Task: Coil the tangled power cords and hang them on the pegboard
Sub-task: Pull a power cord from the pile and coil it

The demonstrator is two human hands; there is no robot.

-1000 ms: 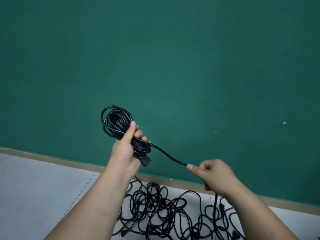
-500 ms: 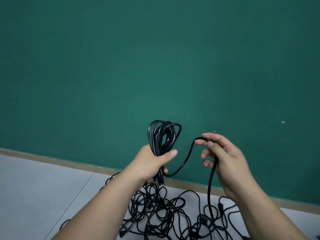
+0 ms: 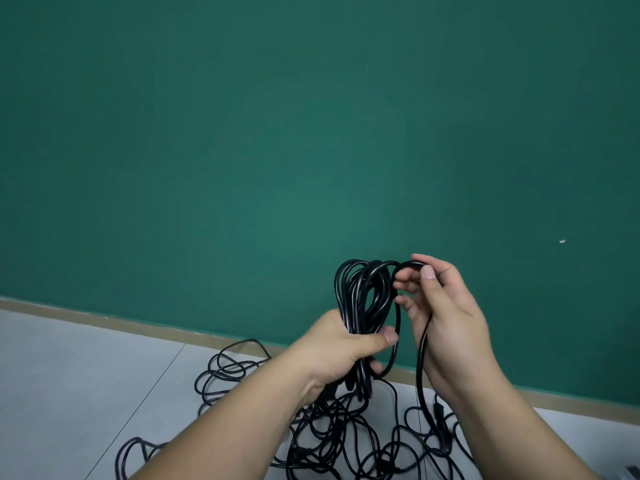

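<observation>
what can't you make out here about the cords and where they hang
Head view:
pegboard: out of frame; only the wall shows.
lower end of the coil: wrapped by the left hand.
pile of cords on the floor: cut by the bottom edge, covered by the forearms; count unclear.

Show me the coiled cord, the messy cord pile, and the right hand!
coiled cord (image 3: pixel 360 296), head view, on the bunched upper loops.
messy cord pile (image 3: pixel 325 434), head view, on its tangled middle.
right hand (image 3: pixel 446 323), head view, on its back.
</observation>
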